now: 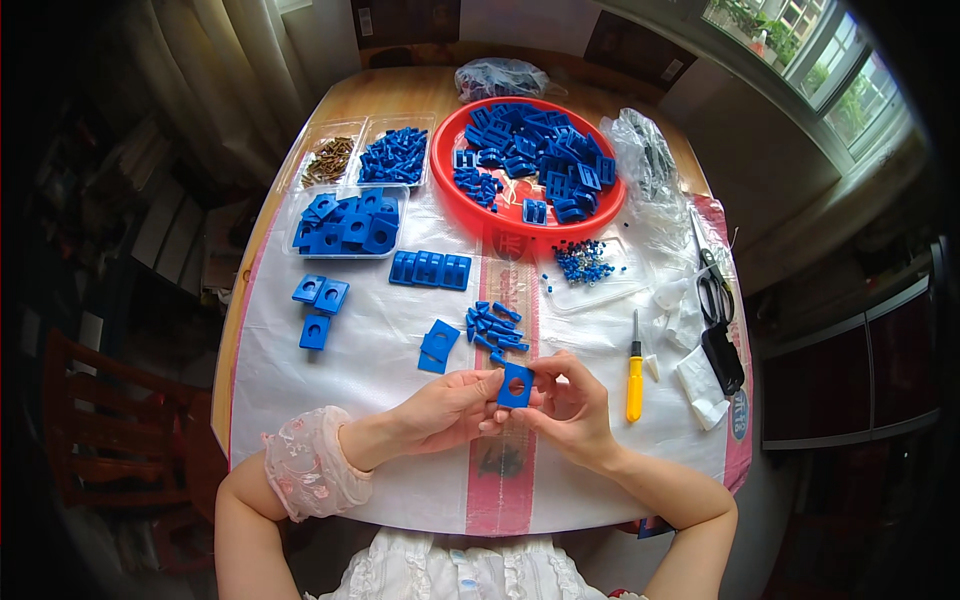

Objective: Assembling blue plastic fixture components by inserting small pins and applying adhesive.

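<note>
Left hand (455,407) and right hand (578,410), nearly closed, pinched the blue plate (515,401), apparently positioning it. Steadiness seemed needed next.

Printed matter on the white plastic sheet (390,500): a dark blurred mark (500,457) on the near part of the central pink stripe (484,512); a second dark mark (509,243) farther along it; and, at the right-hand edge, a blue oval emblem (740,414) enclosing characters. At the back, a dark brown panel (415,20) bears a small pale label (366,21), its print too small to read.
</note>
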`<state>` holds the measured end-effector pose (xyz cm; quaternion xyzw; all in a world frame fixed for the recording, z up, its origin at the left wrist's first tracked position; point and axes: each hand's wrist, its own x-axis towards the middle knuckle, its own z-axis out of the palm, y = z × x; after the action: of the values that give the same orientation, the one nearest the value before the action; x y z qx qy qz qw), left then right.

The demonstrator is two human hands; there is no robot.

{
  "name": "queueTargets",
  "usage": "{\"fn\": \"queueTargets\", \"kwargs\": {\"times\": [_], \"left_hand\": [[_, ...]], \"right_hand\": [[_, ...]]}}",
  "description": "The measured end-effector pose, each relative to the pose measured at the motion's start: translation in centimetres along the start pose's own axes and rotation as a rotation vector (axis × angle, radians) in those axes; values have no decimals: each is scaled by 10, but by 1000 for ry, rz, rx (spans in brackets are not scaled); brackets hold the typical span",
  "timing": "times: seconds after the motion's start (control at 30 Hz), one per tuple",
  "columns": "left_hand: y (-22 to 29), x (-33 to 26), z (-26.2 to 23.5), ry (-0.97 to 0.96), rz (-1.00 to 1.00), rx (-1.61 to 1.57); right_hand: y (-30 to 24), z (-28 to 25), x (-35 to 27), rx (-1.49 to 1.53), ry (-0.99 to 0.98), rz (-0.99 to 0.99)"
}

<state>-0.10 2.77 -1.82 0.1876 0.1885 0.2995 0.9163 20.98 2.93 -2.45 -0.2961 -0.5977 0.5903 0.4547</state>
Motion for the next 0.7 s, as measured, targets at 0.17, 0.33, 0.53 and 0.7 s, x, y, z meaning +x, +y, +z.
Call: {"fn": "queueTargets", "kwargs": {"times": [0.17, 0.33, 0.53, 0.7], "left_hand": [[1, 0, 0, -1, -20, -30], [0, -1, -5, -16, -7, -57], [-1, 0, -8, 30, -1, -84], [-1, 0, -9, 34, 0, -108]], "right_hand": [[-4, 1, 0, -7, -12, 56], [-3, 8, -2, 14, 52, 22], [-6, 6, 0, -452, 31, -129], [-4, -1, 2, -634, 21, -283]]}}
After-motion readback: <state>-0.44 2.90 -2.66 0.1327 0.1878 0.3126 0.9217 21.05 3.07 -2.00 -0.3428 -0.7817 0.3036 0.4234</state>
